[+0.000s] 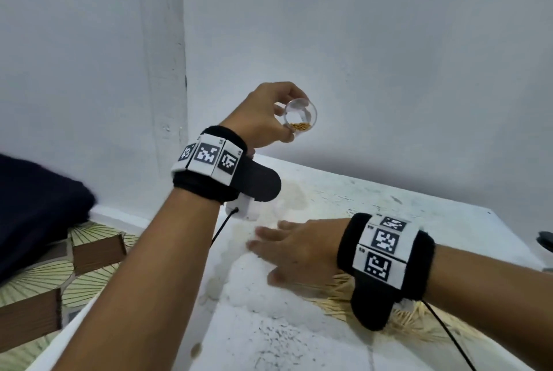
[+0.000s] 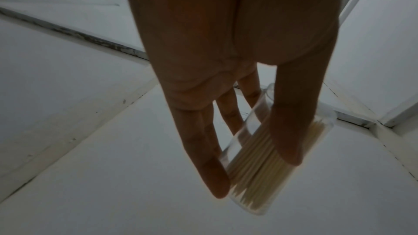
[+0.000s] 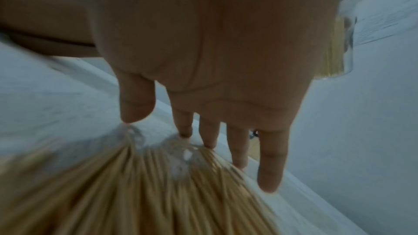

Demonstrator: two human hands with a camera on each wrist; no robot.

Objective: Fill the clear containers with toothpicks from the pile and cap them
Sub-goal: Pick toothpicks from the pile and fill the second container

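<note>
My left hand (image 1: pixel 294 116) is raised in front of the wall and grips a clear container (image 1: pixel 300 115), tilted with its open mouth toward me. A small bunch of toothpicks (image 2: pixel 255 163) lies inside it, pinched between thumb and fingers (image 2: pixel 287 131). My right hand (image 1: pixel 266 251) hovers low over the white table (image 1: pixel 389 203), fingers straight and spread, holding nothing, blurred by motion. The toothpick pile (image 3: pixel 158 194) lies under that palm and wrist. Blurred clear plastic (image 3: pixel 133 137) sits at its fingertips. Another clear container with toothpicks (image 3: pixel 339 47) shows at the right edge of the right wrist view.
White walls meet in a corner just behind the table. The table's left edge (image 1: pixel 167 295) drops to a patterned floor with brown boxes (image 1: pixel 98 254). A dark cloth (image 1: pixel 36 206) lies at the left. Something dark (image 1: pixel 546 239) pokes in at the right edge.
</note>
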